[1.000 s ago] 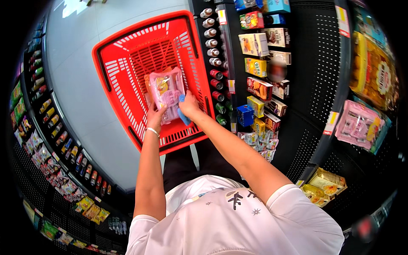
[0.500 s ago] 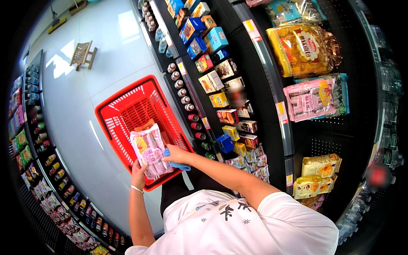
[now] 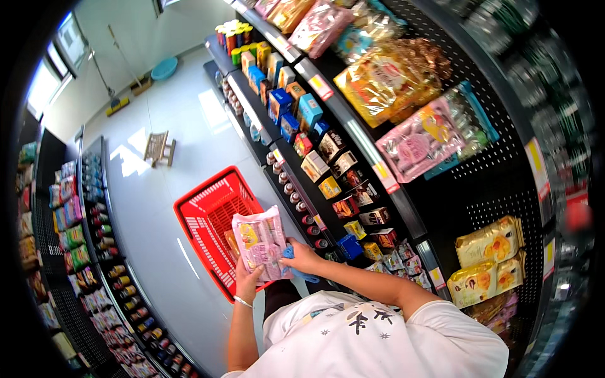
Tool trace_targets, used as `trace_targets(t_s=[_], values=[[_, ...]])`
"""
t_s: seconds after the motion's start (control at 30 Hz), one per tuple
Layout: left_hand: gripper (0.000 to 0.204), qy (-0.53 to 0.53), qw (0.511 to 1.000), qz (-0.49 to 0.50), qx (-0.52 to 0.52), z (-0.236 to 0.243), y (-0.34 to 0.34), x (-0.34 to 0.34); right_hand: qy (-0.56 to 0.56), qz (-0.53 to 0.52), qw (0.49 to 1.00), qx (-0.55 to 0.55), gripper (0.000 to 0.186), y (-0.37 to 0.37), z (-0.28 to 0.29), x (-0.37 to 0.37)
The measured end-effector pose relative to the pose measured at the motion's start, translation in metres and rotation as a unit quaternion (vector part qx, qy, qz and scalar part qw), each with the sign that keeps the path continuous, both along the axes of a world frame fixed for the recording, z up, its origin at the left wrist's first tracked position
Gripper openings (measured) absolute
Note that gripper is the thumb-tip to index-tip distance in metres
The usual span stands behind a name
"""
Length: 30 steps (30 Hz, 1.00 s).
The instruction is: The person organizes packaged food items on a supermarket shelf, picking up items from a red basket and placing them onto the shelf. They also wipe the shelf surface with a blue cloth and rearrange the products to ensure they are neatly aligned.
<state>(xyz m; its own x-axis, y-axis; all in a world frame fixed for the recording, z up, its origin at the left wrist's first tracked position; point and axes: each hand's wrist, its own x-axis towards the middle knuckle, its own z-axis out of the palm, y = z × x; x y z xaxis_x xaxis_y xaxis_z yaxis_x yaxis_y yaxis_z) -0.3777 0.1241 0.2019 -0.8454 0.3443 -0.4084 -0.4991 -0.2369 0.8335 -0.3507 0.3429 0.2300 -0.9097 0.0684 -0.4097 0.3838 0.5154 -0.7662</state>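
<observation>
A pink snack bag [image 3: 261, 242] with yellow and white print is held upright between both of my hands, above the near corner of a red plastic shopping basket [image 3: 201, 220] on the floor. My left hand [image 3: 247, 281] grips the bag's lower left edge. My right hand [image 3: 301, 258] holds its lower right side, with something blue [image 3: 291, 253] pressed under the fingers. Another packet [image 3: 232, 242] lies inside the basket, partly hidden by the bag.
Black shelves on my right carry boxes [image 3: 310, 108], cans [image 3: 295, 196] and large snack bags [image 3: 428, 135]. A low rack of bottles and packets [image 3: 94, 233] runs along my left. A small wooden stool [image 3: 157, 148] and a blue basin [image 3: 164, 68] stand down the grey aisle.
My view has swung up and right toward the shelves. The bag has come up out of the basket and is now held higher, closer to my chest.
</observation>
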Motion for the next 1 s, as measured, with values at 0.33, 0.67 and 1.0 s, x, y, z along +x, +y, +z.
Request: trace_targets(t_s=[0.33, 0.67, 1.0], values=[[0.065, 0.106, 0.982, -0.153, 0.042, 0.081, 0.121, 0.038, 0.154, -0.162, 0.975, 0.002, 0.059, 0.098, 0.055, 0.099], [0.047, 0.348, 0.881, -0.314, 0.064, 0.173, 0.280, 0.052, 0.438, -0.366, 0.820, 0.037, 0.061, 0.199, 0.125, 0.197], [0.054, 0.355, 0.817, -0.408, 0.201, 0.222, 0.465, 0.070, 0.426, -0.534, 0.691, 0.236, 0.056, 0.288, 0.173, 0.217]])
